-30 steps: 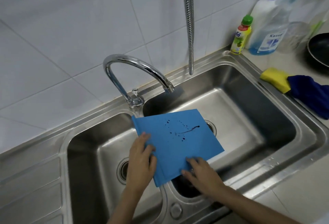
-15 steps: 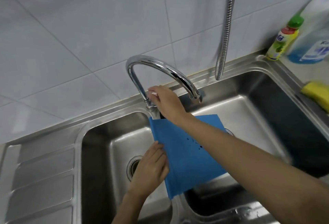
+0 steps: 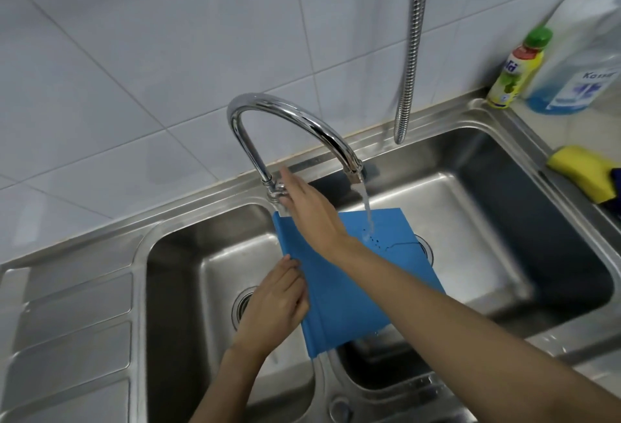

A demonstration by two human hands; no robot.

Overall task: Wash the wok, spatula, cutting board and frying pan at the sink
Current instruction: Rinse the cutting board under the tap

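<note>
The left hand (image 3: pixel 275 305) is gripping the left edge of the flat blue plastic cutting board (image 3: pixel 356 288), which is lying tilted across the divider of the stainless steel double sink (image 3: pixel 504 153). The right hand (image 3: pixel 312 210), fingers extended, is touching the curved chrome tap (image 3: pixel 289 116) at its base while water (image 3: pixel 368 210) is running onto the board.

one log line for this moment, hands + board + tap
step: rinse cutting board | left hand: holds board edge | right hand: at faucet handle | water: running onto board | sponge: on sink rim, untouched
</note>
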